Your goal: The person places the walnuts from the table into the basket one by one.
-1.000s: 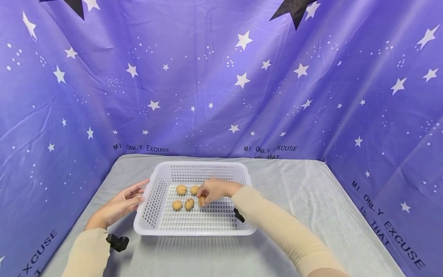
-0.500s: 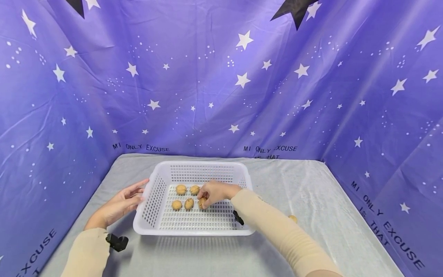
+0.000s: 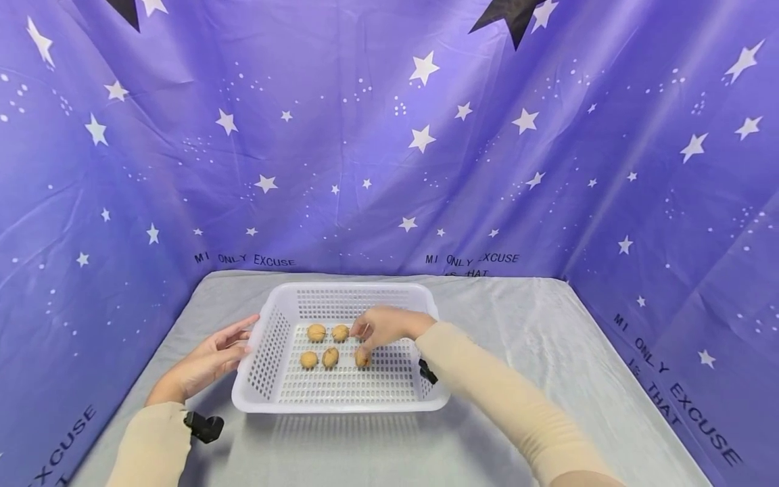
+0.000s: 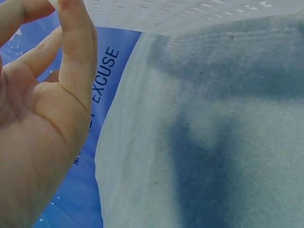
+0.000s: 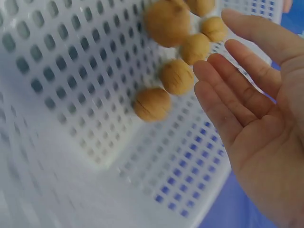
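Observation:
Several walnuts (image 3: 331,358) sit in two short rows on the floor of a white perforated plastic basket (image 3: 341,409). Over the right end of these rows my right hand (image 3: 389,326) is lowered into the basket, its fingertips just above one walnut (image 3: 362,358). From the right wrist view, the palm and straight fingers of the right hand (image 5: 256,104) face the walnuts (image 5: 152,103) with nothing held. In the head view that hand hides part of the back row. My left hand (image 3: 207,362) touches the basket's left rim with fingertips and thumb, fingers loosely extended.
Grey cloth (image 3: 517,325) covers the table under and around the basket. A purple star-printed curtain (image 3: 341,169) encloses the back and both sides. Each wrist carries a small black camera, such as the left camera (image 3: 203,427).
My right hand has let go of the walnut at the row's right end and lifted slightly. A walnut glimpsed on the cloth behind the right sleeve is now hidden. The left hand stays put.

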### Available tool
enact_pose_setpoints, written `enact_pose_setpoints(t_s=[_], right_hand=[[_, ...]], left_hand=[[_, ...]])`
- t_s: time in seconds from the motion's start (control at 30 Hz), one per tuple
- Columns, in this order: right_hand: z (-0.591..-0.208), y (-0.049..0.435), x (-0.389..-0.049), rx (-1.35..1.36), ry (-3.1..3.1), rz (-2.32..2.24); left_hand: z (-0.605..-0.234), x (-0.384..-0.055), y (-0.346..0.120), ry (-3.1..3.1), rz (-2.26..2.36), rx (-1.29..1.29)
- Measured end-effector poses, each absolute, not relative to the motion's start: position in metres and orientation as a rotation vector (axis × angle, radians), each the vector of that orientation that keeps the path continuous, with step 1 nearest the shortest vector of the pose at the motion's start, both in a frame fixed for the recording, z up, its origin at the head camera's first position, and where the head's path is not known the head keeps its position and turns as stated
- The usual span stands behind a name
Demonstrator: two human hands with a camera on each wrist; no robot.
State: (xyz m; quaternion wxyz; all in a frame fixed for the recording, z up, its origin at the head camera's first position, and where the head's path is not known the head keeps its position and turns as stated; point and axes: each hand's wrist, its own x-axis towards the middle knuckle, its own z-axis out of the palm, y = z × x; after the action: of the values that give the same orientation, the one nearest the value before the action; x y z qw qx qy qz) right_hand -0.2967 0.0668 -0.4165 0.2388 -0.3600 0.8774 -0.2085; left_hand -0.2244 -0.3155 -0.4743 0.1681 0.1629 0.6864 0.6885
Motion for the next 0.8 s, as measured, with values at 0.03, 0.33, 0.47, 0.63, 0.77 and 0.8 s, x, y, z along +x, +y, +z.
enact_pose_setpoints(t_s=[0.03,0.33,0.47,0.63,0.77,0.8], right_hand=[[-0.412,0.069,-0.297,-0.998,2.399,-0.575],[-0.384,0.107,-0.297,-1.092,2.455,-0.609],[-0.38,0.136,-0.294,-1.057,2.49,-0.656],[-0.377,0.183,-0.286,-0.994,2.533,-0.739],[-0.379,0.221,-0.28,-0.984,2.579,-0.763],[-0.381,0.229,-0.278,-0.973,2.591,-0.758]], left_hand=[[-0.474,-0.224,-0.316,1.955,1.957,0.465],[-0.471,-0.221,-0.314,1.946,1.972,0.459],[-0.471,-0.22,-0.314,1.939,1.973,0.454],[-0.472,-0.221,-0.314,1.935,1.98,0.465],[-0.473,-0.222,-0.315,1.921,1.987,0.478],[-0.473,-0.222,-0.315,1.917,1.988,0.478]])
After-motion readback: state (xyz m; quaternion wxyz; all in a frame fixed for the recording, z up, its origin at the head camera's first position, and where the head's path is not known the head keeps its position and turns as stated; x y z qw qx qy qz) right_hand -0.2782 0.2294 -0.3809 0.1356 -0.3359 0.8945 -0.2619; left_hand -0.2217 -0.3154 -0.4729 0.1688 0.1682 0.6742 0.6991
